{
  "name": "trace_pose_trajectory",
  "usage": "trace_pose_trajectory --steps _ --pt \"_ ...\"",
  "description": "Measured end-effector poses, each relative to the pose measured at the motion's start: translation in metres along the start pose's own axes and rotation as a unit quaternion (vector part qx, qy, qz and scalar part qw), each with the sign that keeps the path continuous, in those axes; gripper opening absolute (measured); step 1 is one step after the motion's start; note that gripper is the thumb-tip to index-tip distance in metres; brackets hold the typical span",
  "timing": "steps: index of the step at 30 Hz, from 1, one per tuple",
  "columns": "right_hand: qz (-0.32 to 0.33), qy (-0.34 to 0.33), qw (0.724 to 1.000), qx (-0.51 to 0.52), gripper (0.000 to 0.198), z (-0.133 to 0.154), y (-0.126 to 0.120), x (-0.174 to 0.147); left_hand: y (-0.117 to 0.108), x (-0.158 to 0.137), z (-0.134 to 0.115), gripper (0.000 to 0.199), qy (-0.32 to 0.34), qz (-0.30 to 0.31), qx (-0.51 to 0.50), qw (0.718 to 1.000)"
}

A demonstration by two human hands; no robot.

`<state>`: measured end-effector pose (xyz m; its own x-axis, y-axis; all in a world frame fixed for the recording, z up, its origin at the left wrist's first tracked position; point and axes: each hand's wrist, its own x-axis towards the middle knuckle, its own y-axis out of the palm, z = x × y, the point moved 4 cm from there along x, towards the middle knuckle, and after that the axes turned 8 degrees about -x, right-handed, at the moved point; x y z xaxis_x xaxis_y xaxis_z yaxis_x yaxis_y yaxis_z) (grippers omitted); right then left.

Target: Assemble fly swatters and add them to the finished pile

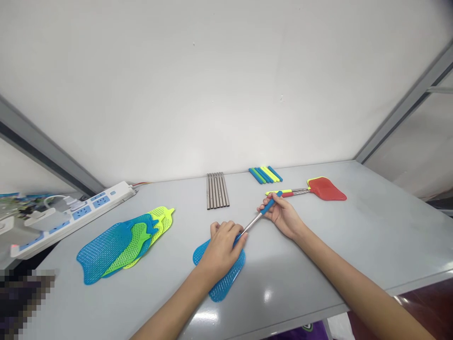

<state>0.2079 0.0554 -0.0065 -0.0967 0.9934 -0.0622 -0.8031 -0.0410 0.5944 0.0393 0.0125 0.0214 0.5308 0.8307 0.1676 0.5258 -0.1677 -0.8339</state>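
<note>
A blue fly swatter lies slantwise before me, its mesh head (pixel 224 284) near the table's front and its metal rod (pixel 252 222) rising to the right. My left hand (pixel 224 245) is closed over the neck of the head, covering much of it. My right hand (pixel 278 212) grips the blue handle (pixel 271 204) at the rod's far end, fingers wrapped round it. Just beyond that hand lie a red fly swatter (pixel 328 189) and a yellow one (pixel 278 192), partly overlapping.
Loose blue, green and yellow swatter heads (pixel 106 245) overlap at the left. Several metal tubes (pixel 217 191) lie side by side near the wall, with coloured handle sleeves (pixel 265 174) to their right. A white power strip (pixel 88 212) with plugs runs along the left edge.
</note>
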Motion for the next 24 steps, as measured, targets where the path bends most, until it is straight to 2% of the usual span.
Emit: trace_pose_trajectory --steps 5,9,12,14,16,18,20,22,24 --pt "-0.037 -0.049 0.998 0.003 0.011 0.006 -0.012 0.004 -0.003 0.0 0.005 0.025 -0.007 -0.032 -0.012 0.999" --pt "-0.082 -0.072 0.993 0.034 0.01 0.013 -0.026 0.008 -0.008 -0.002 0.013 0.041 -0.071 -0.141 -0.017 0.987" --pt "-0.105 -0.074 0.99 0.062 0.012 0.016 -0.033 0.011 -0.014 -0.005 0.021 0.055 -0.142 -0.238 -0.092 0.956" --pt "-0.112 -0.074 0.988 0.08 0.012 0.017 -0.035 0.011 -0.016 -0.006 0.029 0.064 -0.198 -0.285 -0.219 0.912" --pt "-0.116 -0.072 0.986 0.097 0.013 0.017 -0.036 0.01 -0.014 -0.006 0.036 0.067 -0.253 -0.289 -0.406 0.829" --pt "-0.114 -0.063 0.986 0.107 0.013 0.017 -0.036 0.01 -0.007 -0.004 0.035 0.058 -0.287 -0.226 -0.59 0.72" --pt "-0.108 -0.054 0.987 0.107 0.013 0.016 -0.036 0.01 -0.001 -0.003 0.027 0.044 -0.31 -0.137 -0.696 0.633" --pt "-0.099 -0.053 0.989 0.1 0.012 0.015 -0.036 0.01 0.004 -0.005 0.021 0.037 -0.332 -0.091 -0.729 0.591" --pt "-0.096 -0.06 0.989 0.094 0.012 0.015 -0.036 0.01 0.009 -0.008 0.017 0.038 -0.343 -0.083 -0.733 0.582"
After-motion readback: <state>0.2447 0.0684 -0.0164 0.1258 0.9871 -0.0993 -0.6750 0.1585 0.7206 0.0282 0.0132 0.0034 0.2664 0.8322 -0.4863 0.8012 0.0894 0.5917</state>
